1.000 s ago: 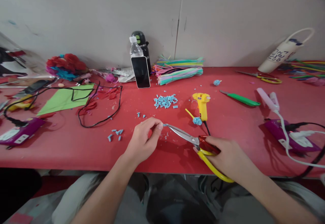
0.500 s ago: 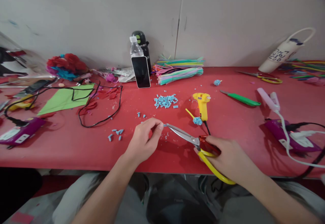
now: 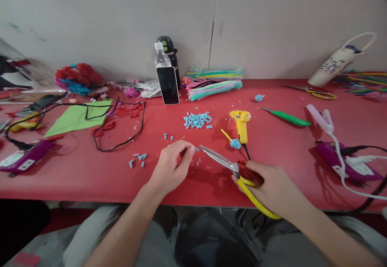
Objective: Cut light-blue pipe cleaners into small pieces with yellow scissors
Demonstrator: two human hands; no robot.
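Between thumb and forefinger, my left hand (image 3: 173,164) pinches a short blue pipe cleaner piece (image 3: 196,149), whose end pokes out to the right. My right hand (image 3: 269,186) is closed around the yellow and red handles of a pair of scissors (image 3: 219,158). The blades point left, nearly together, their tips just right of the blue piece and apart from it. Beyond my hands lies a pile of cut blue pieces (image 3: 197,120). A few more blue pieces (image 3: 140,159) are scattered left of my left hand. Tiny blue crumbs (image 3: 198,162) dot the red table below the blades.
A yellow glue gun (image 3: 241,126) stands beyond the scissors, a blue fluffy ball (image 3: 235,143) by it. Farther right are a green craft knife (image 3: 290,118) and a purple power strip (image 3: 347,166). A phone (image 3: 168,85) leans on bottles near pipe cleaner bundles (image 3: 214,85). A black cable (image 3: 121,148) loops left.
The scissor tips have drawn back slightly to the right, away from the blue piece in my left hand. My left hand has hardly moved.
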